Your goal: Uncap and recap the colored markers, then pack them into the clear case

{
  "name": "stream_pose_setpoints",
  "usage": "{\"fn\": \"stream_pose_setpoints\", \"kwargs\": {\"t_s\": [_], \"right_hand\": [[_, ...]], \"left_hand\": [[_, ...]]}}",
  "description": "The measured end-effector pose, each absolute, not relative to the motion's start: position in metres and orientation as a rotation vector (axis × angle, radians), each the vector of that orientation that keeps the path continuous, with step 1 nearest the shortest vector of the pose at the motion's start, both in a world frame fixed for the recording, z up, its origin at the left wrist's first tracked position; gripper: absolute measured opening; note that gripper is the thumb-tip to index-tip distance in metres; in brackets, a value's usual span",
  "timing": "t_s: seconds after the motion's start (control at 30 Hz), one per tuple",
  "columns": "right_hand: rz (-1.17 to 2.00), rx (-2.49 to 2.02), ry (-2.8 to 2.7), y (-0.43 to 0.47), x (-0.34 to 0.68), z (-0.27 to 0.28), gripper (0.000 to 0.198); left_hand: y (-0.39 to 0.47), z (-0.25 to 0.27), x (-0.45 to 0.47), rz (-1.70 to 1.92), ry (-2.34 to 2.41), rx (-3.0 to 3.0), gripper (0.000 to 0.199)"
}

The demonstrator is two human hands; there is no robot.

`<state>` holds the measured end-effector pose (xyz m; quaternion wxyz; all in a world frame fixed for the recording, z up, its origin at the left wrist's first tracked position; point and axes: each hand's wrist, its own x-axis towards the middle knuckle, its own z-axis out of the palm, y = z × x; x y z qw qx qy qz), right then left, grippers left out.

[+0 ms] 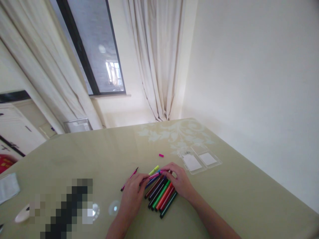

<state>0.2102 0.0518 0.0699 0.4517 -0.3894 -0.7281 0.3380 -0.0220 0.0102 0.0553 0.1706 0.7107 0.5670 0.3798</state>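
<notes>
A pink marker pen (154, 176) spans the gap between my two hands. My left hand (134, 187) pinches its near end, and the fingers of my right hand (178, 177) close on its far end; whether a cap is on that end is hidden. Below them several markers lie side by side on the table, among them a green marker (161, 195), a red-orange marker (164, 198) and a dark green marker (168, 204). A yellow marker (154, 170) sits behind. To the left lies a thin pink marker (129, 178). A small pink cap (161, 155) rests apart, farther back.
An open clear plastic case (199, 159) with white inserts lies at the right. The table (99, 156) meets the wall on that side. At the left are a pale cloth (8, 187) and a round whitish object (22, 214), partly covered by pixelation. Curtains hang behind.
</notes>
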Motion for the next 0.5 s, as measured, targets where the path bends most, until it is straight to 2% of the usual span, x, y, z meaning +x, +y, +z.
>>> {"fn": "stream_pose_setpoints", "kwargs": {"t_s": [0.2, 0.4, 0.5], "right_hand": [[0.941, -0.998, -1.778, 0.053, 0.209, 0.067, 0.021], [0.923, -1.051, -1.83, 0.056, 0.214, 0.067, 0.018], [0.817, -1.062, -1.974, 0.064, 0.214, 0.063, 0.018]], "left_hand": [[0.009, 0.053, -0.015, 1.117, 1.52, 1.913, 0.028], [0.014, 0.055, -0.013, 1.107, 1.487, 1.899, 0.033], [0.02, 0.051, -0.029, 1.101, 1.656, 1.894, 0.039]]}}
